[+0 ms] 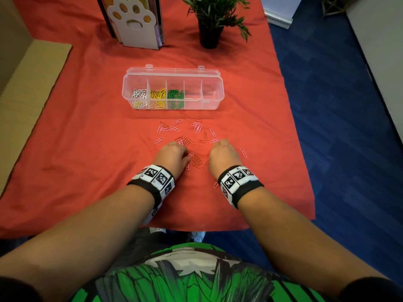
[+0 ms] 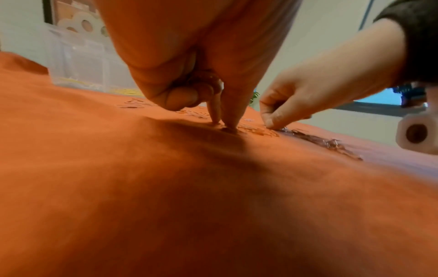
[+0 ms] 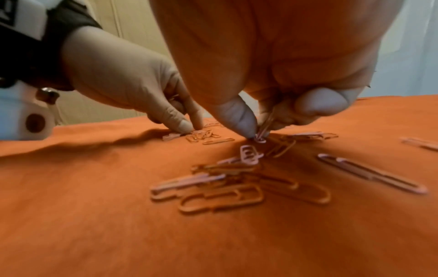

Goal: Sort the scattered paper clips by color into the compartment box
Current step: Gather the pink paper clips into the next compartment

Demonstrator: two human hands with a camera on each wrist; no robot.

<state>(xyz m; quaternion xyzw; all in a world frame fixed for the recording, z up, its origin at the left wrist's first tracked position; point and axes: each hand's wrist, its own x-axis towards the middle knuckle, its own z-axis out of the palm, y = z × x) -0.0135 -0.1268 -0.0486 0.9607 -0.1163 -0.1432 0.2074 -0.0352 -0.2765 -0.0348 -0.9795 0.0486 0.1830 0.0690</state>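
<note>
L hand [image 1: 172, 154]: fingertips pressed on red cloth [image 1: 87, 138] among pink clips [image 1: 197, 128], grip unclear. R hand [image 3: 272, 75]: pinching pink clips. Scattered clips lie betw. hands & farther. Compartment box [image 1: 214, 83], open, beyond: white, yellow, green clips in left 3 sections.

**What the views are hiding**

In the head view, both hands' fingertips are lying out of sight beneath the left hand [image 1: 172, 154] and right hand [image 1: 222, 154]. The paw-print holder [image 1: 133, 20] and potted plant [image 1: 214, 16] are being cut off by the far edge. In the left wrist view, the compartment box [image 2: 78, 61] is showing blurred, its contents unreadable. The two right compartments' contents are staying too faint to tell.
</note>
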